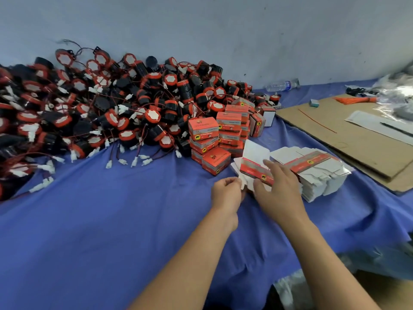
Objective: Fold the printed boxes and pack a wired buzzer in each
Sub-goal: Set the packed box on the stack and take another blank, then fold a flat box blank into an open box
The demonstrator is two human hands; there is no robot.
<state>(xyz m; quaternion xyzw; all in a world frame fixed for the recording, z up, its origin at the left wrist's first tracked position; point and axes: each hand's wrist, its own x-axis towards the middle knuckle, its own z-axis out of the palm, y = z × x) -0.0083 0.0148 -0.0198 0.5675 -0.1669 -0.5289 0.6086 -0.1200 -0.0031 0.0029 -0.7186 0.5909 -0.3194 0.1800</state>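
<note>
Blue cloth (111, 220) is spread over the work surface, which is backed by a pale wall (201, 23). At the far left, a large heap of wired buzzers (89, 108) is piled against the wall, with red leads and white plugs trailing onto the cloth. Just right of the heap, folded boxes (228, 128) printed in orange are stacked in several tiers. In front of that stack, a half-folded box (254, 170) is held just above the cloth, its white flap raised at the far side. One of its white near flaps is pinched by the left hand (226, 191) between curled fingers and thumb. The box's printed side is gripped by the right hand (279, 189), fingers laid over the top and thumb set against the near edge. A pile of flat box blanks (317, 173) lies just beside the right hand. Farther right, a cardboard sheet (335, 135) is laid on the cloth, with a bundle of orange ties (355, 99) on it. A water bottle (281, 85) is seen lying by the wall.
</note>
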